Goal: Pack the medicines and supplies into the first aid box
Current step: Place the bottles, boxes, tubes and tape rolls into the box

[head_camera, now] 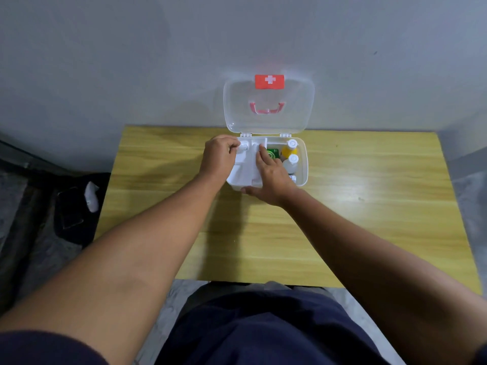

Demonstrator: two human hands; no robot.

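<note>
Far on the yellow wooden table (369, 206), the clear plastic first aid box (305, 167) holds a white tray (246, 169) left, white-capped bottles (293, 159) right.

The left hand (220, 156) pinches a small white bottle (245, 146) in the first aid box (304, 167); the right hand (274, 180) holds its white tray (246, 169).
</note>
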